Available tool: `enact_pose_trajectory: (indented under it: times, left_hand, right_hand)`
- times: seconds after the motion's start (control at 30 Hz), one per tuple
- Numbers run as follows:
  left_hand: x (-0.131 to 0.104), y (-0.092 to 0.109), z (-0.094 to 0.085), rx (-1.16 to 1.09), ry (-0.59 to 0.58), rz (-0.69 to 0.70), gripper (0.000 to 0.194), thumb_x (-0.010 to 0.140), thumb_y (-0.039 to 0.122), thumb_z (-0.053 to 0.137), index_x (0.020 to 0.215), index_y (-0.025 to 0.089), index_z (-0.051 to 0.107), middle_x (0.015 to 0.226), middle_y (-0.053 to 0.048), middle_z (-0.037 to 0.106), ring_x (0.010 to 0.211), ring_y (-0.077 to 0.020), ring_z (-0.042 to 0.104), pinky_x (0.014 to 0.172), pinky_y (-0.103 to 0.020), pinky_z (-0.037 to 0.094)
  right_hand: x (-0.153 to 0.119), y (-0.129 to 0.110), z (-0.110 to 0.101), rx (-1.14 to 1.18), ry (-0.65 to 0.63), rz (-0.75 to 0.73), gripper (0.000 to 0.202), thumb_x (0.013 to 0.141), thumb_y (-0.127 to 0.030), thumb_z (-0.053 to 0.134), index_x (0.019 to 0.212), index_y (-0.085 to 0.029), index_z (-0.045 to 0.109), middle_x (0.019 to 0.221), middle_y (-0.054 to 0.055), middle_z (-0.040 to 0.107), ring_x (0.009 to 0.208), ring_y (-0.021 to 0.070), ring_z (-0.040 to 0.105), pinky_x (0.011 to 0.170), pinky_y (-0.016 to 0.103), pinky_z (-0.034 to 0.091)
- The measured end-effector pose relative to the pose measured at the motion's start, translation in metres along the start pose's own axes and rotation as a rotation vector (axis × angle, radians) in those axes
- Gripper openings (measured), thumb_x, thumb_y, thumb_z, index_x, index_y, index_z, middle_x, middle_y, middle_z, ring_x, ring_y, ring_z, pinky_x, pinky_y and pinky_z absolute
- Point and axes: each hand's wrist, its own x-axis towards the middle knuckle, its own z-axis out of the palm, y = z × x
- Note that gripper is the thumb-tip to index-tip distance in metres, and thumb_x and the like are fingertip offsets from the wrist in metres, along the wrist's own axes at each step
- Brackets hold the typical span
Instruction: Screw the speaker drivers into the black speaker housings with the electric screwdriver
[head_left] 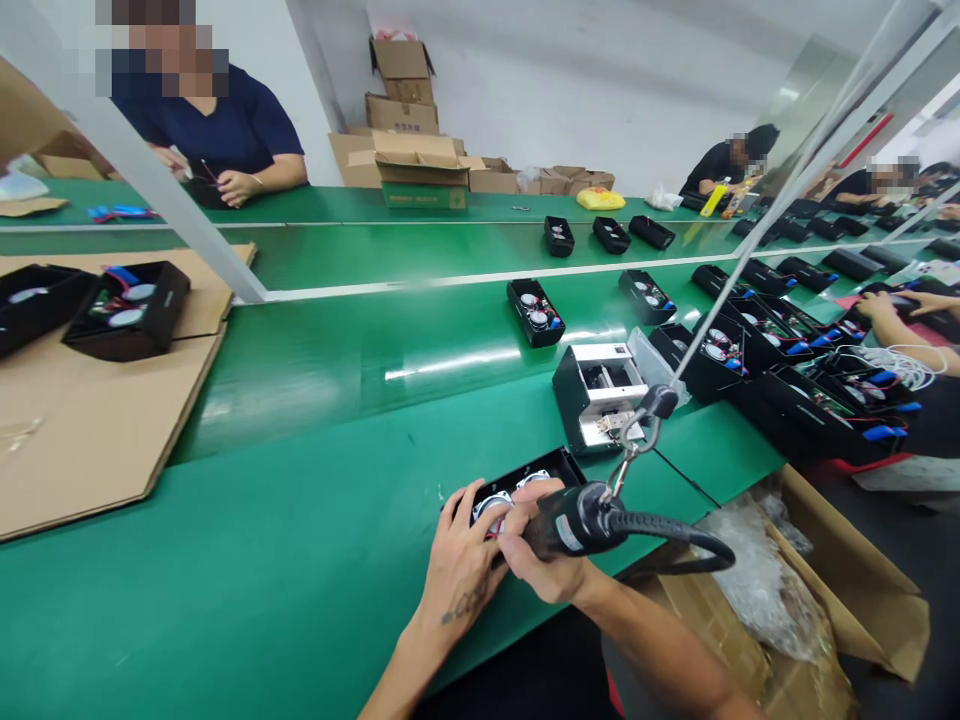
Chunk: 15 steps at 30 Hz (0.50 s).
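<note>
My right hand (546, 562) is wrapped around a black electric screwdriver (574, 522), which is tilted over a black speaker box (564, 466). A metal hook and cord hold the tool's rear end from above. Round silver speaker drivers (531, 478) show inside the open box. With its fingers over the near left part of the box, my left hand (459, 560) steadies it on the green bench. Both hands are close together, and they hide the tool's tip and much of the box. A silver and black screw feeder (600, 400) stands just beyond the box.
Several open speaker boxes (536, 312) sit on the green line (375, 340) and in a cluster at right. Cardboard (90, 440) lies left with two boxes. A carton with plastic wrap (772, 570) is below right. Co-workers (240, 130) sit across and along the line.
</note>
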Motion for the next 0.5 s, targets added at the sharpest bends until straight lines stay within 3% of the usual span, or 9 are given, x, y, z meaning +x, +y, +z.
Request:
enact_pose_trajectory:
  times: [0.27,0.33,0.5]
  left_hand:
    - [-0.001,-0.001,0.001,-0.032,-0.031,-0.026,0.009,0.089,0.026,0.078,0.096,0.031,0.083,0.128,-0.003,0.078,0.148,-0.0398,0.052,0.124,-0.057,0.039]
    - [-0.002,-0.002,0.001,-0.022,-0.032,-0.024,0.014,0.091,0.026,0.076,0.102,0.031,0.083,0.131,-0.003,0.077,0.148,-0.0397,0.051,0.125,-0.057,0.039]
    - [-0.002,-0.001,0.001,0.011,0.007,0.008,0.032,0.093,0.022,0.069,0.121,0.029,0.081,0.129,-0.005,0.077,0.148,-0.0391,0.051,0.124,-0.056,0.038]
  right_hand:
    - [-0.003,0.008,-0.003,-0.032,0.052,0.056,0.034,0.102,-0.04,0.067,0.128,-0.033,0.046,0.064,-0.011,0.053,0.05,0.0179,0.058,0.06,0.036,0.054]
    - [-0.003,0.009,-0.003,-0.031,0.067,0.053,0.033,0.101,-0.039,0.069,0.126,-0.033,0.048,0.066,-0.01,0.055,0.052,0.018,0.058,0.061,0.036,0.055]
    - [0.002,-0.004,-0.002,-0.096,0.049,-0.062,0.033,0.095,-0.022,0.069,0.12,-0.032,0.05,0.073,-0.009,0.06,0.057,0.0174,0.06,0.068,0.035,0.058]
